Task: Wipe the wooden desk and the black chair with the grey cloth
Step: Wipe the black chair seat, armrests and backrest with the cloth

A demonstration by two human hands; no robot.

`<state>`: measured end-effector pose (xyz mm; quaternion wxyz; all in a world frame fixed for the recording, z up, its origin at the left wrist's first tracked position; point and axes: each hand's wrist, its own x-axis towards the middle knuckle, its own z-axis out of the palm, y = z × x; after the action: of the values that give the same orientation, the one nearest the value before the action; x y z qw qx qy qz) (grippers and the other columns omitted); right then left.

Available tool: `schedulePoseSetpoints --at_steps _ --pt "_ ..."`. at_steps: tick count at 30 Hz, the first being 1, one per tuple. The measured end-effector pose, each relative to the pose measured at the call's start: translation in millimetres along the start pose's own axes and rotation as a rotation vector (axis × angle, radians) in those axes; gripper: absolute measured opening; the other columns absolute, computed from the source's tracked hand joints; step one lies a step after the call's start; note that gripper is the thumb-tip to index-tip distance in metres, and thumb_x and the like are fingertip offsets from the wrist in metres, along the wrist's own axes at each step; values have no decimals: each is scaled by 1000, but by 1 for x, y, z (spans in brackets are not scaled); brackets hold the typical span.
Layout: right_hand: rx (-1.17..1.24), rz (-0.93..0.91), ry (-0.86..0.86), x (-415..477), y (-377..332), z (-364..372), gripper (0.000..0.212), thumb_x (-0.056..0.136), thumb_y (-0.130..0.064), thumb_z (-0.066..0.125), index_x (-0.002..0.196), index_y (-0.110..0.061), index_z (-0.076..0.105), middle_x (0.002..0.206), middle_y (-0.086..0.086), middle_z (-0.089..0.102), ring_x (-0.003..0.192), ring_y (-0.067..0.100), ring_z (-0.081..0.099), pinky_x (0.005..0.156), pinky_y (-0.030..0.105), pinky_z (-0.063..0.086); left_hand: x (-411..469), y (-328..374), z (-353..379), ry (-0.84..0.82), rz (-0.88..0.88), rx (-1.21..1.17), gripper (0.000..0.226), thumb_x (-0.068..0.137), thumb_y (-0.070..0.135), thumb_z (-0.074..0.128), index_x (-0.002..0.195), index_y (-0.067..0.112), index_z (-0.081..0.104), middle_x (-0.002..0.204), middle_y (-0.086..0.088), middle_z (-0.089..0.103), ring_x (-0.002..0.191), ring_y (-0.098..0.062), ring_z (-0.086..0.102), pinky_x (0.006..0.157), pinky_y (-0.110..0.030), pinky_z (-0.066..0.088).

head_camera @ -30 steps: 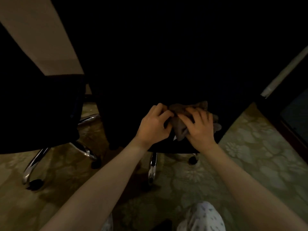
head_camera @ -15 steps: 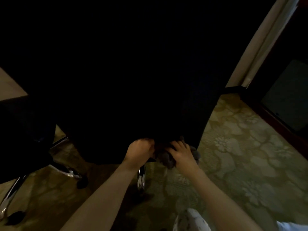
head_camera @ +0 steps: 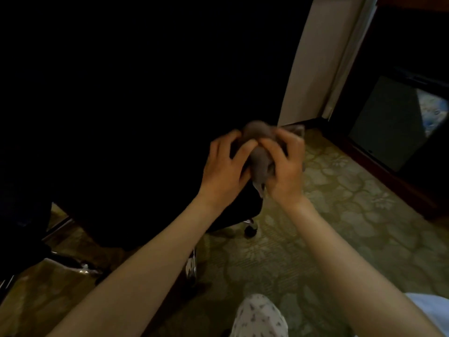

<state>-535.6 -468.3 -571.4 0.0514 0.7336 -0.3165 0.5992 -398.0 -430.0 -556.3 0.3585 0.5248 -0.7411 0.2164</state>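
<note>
2 grips, the person's bare hands, meet near the middle of the view at the right edge of the black chair (head_camera: 145, 117). The left grip (head_camera: 224, 171) has its fingers curled over the left side of the grey cloth (head_camera: 258, 144). The right grip (head_camera: 288, 169) is curled round the right side of it, so both are closed on the cloth. The cloth is bunched into a lump between them, its top bulging above the fingers and a small tail hanging below the right grip. It is blurred, so its folds cannot be made out. It sits right at the chair's dark edge, but whether it presses on the surface or hangs just in front of it cannot be told. The chair fills the far left and centre as a nearly featureless dark mass. Below it 1 chrome leg (head_camera: 192, 263) of the base shows, and a black caster (head_camera: 250, 229) stands on the carpet (head_camera: 352, 215), which is pale green with a floral pattern. Another chrome leg (head_camera: 82, 268) glints at the near left. To the far right stand a pale wall strip (head_camera: 313, 59) and a dark cabinet with a glass panel (head_camera: 388, 122). Both forearms are bare, and a knee in pale patterned trousers (head_camera: 260, 317) shows at the near edge.
</note>
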Motion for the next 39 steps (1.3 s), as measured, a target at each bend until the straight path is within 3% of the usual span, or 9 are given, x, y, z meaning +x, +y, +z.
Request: schedulePoseSetpoints --at_steps 4,10,13,18,23,26,28,32,39 --pt "-107 52 113 36 -2 10 26 90 -25 51 115 -21 47 122 2 42 110 24 38 92 36 33 40 -2 -12 35 -26 -3 39 79 30 43 117 21 45 128 -15 47 112 -28 32 78 -37 54" --pt "-221 161 -104 -28 26 34 36 84 -24 55 117 -12 45 120 16 48 110 29 41 88 43 38 13 -17 19 -167 129 88 35 65 15 76 99 12 70 110 -11 67 103 -23 39 71 -30 55" --pt "-230 297 -447 -62 29 38 44 80 -19 59 122 -9 50 122 16 49 112 34 45 87 46 40 -10 -14 32 -367 147 161 42 57 17 85 96 13 70 104 -5 66 98 -20 48 62 -23 53" --pt "-294 263 -1147 -91 23 38 58 84 -22 61 138 -18 39 135 6 38 125 31 37 101 44 35 -54 6 53 -1008 -242 284 45 93 16 49 137 14 36 142 -6 32 131 -25 34 101 -33 37" --pt "-256 273 -888 -77 21 28 56 78 -17 68 130 -15 48 127 9 46 115 34 43 94 47 40 -35 13 35 -871 -128 364 51 90 13 54 137 16 34 140 -7 32 129 -24 35 98 -29 40" --pt "-221 291 -632 -62 27 14 53 63 -12 77 113 -9 60 108 15 57 93 40 55 72 47 49 -13 21 25 -614 -20 348 49 58 27 83 102 19 64 105 -3 60 94 -19 60 67 -22 51" --pt "-200 309 -469 -52 31 1 47 66 -12 77 110 -7 61 107 17 58 91 39 56 73 45 49 2 23 24 -543 49 268 50 39 24 90 83 18 68 85 -3 64 75 -20 63 54 -23 50" --pt "-173 377 -247 -22 34 -9 39 79 -17 68 115 -4 60 115 19 55 101 37 53 83 49 48 38 32 12 -377 141 208 40 49 14 86 85 14 68 92 -8 66 78 -25 65 57 -24 52" --pt "-85 550 -344 -30 23 19 47 76 -18 62 120 -6 53 119 12 50 103 33 49 83 51 47 41 20 22 -481 207 340 41 41 27 90 77 22 72 87 3 68 72 -15 63 54 -15 47"
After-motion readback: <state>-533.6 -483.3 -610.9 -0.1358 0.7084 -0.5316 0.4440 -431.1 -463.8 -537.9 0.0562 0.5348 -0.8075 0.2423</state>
